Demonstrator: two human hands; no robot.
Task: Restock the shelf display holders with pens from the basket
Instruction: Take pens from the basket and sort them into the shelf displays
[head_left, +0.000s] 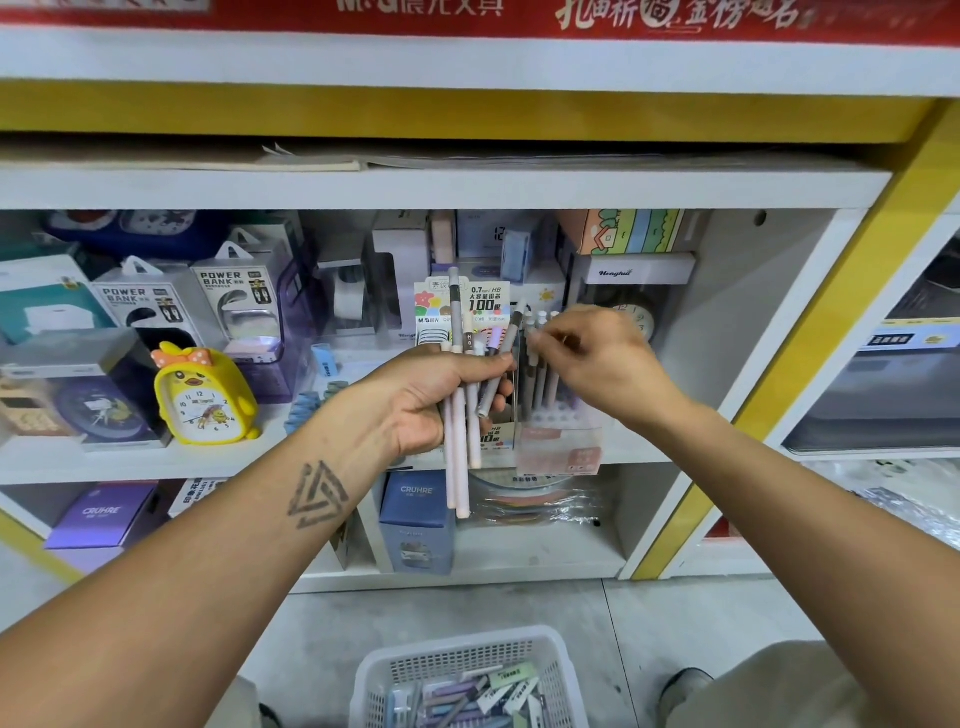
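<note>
- A white shelving unit with yellow edging fills the view, its middle shelf crowded with boxed power banks, a yellow duck-shaped alarm clock and stationery packs, all facing outward for shoppers

- On the grey floor below, a white perforated plastic basket sits between the person's feet, near enough to reach down to; it holds a loose heap of purple, grey and green pens and small boxes, so plenty of stock appears left to place

- At the shelf's front edge stands a clear plastic display holder with a pink label, a row of pale, white-tipped pens upright in it; it seems the slot being filled at this moment

- The left hand, on a forearm marked with a triangular tattoo, is clenched around a bundle of pink, grey and lilac pens held upright just left of the holder, apparently as a ready supply so that each one need not be fetched from the floor

- The right hand hovers over the tops of the pens in the holder, fingers curled together as if pinching one; motion blur hides whether it truly grips a pen or only touches the tips, so its hold cannot be told

- Judging by the full fist, the restocking looks to be in mid-course
</note>
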